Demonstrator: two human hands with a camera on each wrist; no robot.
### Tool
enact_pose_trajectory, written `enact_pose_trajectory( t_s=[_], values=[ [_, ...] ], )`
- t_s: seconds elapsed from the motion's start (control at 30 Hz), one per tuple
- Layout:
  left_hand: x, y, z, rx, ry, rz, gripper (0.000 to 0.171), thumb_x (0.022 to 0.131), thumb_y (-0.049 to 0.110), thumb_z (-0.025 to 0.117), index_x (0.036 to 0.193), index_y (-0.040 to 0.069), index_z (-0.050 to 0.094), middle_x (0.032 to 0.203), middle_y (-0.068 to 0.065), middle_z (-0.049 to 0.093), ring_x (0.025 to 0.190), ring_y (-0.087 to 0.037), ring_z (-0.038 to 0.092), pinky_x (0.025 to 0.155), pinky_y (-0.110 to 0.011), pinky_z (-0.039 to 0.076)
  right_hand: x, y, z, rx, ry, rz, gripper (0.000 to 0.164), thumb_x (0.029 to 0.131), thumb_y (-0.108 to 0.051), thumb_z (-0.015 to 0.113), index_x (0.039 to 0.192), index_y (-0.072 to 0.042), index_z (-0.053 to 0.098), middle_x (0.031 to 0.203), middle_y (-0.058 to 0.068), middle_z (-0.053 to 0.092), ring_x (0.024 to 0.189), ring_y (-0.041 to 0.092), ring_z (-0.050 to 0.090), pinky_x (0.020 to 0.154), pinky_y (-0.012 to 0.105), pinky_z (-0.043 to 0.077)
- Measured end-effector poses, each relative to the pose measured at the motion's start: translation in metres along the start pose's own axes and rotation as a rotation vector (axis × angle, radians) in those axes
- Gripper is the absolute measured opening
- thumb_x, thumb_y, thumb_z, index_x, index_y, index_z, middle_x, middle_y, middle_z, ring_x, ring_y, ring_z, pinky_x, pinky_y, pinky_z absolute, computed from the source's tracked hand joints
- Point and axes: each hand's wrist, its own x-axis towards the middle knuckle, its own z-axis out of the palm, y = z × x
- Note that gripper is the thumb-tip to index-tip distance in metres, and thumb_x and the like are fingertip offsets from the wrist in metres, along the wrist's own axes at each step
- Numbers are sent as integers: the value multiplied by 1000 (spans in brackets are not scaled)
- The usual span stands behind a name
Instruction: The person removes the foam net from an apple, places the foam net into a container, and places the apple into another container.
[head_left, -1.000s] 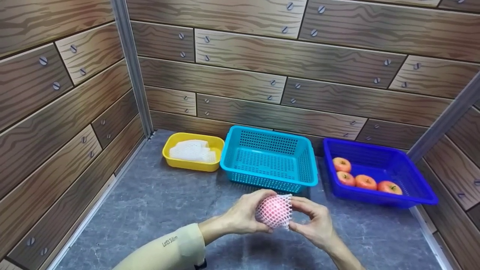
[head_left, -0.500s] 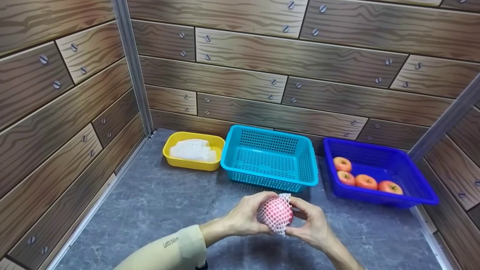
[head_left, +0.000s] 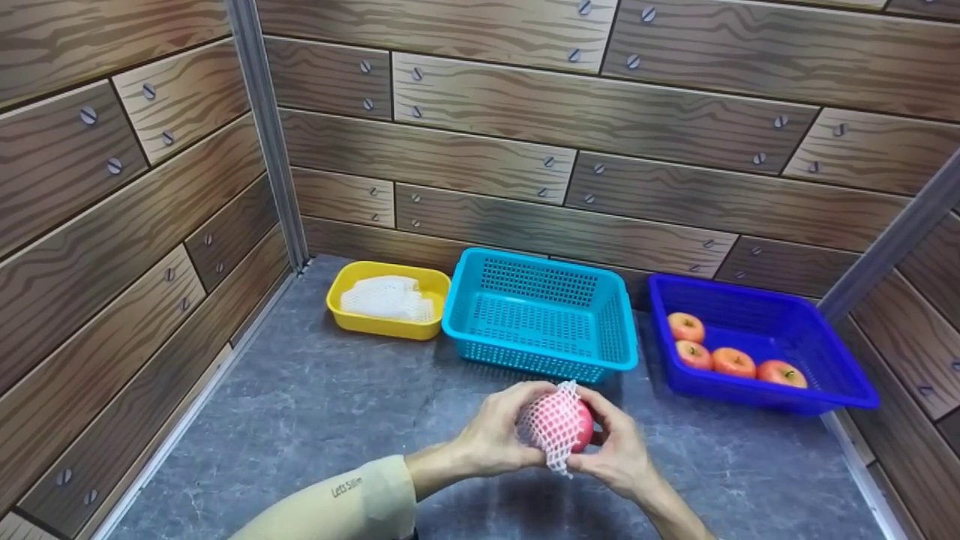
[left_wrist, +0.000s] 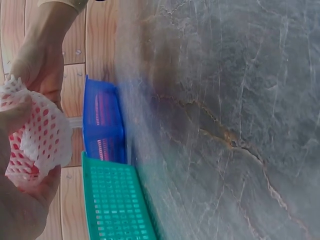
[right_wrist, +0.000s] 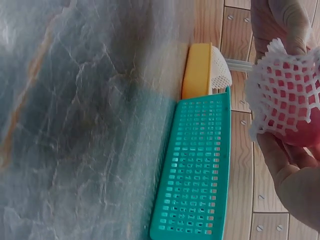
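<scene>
Between both hands, above the grey table, is a red apple (head_left: 584, 429) partly covered by a white foam net sleeve (head_left: 555, 424). My left hand (head_left: 495, 436) grips the netted side from the left, thumb below and fingers above. On the other side my right hand (head_left: 619, 450) holds the apple, its fingertips at the sleeve's mouth. The right wrist view shows the net's edge (right_wrist: 282, 95) crossing the fruit, with bare red skin (right_wrist: 302, 134) beside the right fingers. In the left wrist view the net (left_wrist: 50, 132) hides most of the apple.
A teal perforated basket (head_left: 540, 361) stands just beyond the hands. To its left, a yellow tray (head_left: 382, 327) holds white foam nets (head_left: 382, 297). At the right, a blue basket (head_left: 757, 396) contains several apples (head_left: 733, 362). Wood-patterned walls (head_left: 480, 135) enclose the table.
The net's mouth has shifted left over the apple, baring its right side. The right hand has moved slightly left, closer around the fruit. Baskets and tray stay in place.
</scene>
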Motion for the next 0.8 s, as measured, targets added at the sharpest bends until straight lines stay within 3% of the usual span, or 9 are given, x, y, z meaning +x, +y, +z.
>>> enact_pose_trajectory(
  t_s=[0.1, 0.37, 0.6, 0.8],
  values=[
    [1, 1, 4, 12, 22, 16, 86, 75, 11, 99, 153, 9, 60, 146, -13, 72, 132, -19, 71, 114, -32, 59, -1, 4, 2, 35, -17, -23, 97, 77, -18, 105, 156, 9, 55, 144, -11, 71, 123, 8, 73, 91, 30, 68],
    [2, 5, 7, 73, 19, 39, 90, 81, 22, 100, 159, 8, 57, 148, -13, 70, 133, -21, 71, 114, -32, 59, -4, 7, 6, 20, 22, -24, 103, 74, -9, 103, 160, 8, 49, 146, -11, 68, 125, 8, 71, 96, 24, 64],
    [-1, 0, 5, 49, -16, 14, 85, 82, 7, 94, 159, 10, 60, 149, -11, 72, 135, -21, 71, 117, -32, 58, -6, 12, 6, 29, 47, -87, 97, 77, -13, 103, 154, 16, 51, 147, -9, 71, 126, 6, 71, 102, 20, 60],
    [-2, -4, -2, 24, 6, 41, 62, 91, 4, 89, 149, 9, 69, 143, -11, 78, 131, -22, 75, 114, -33, 60, -7, 11, 2, 48, 85, -111, 92, 74, -4, 102, 152, 12, 56, 143, -2, 73, 123, 8, 72, 100, 20, 61]
  ],
)
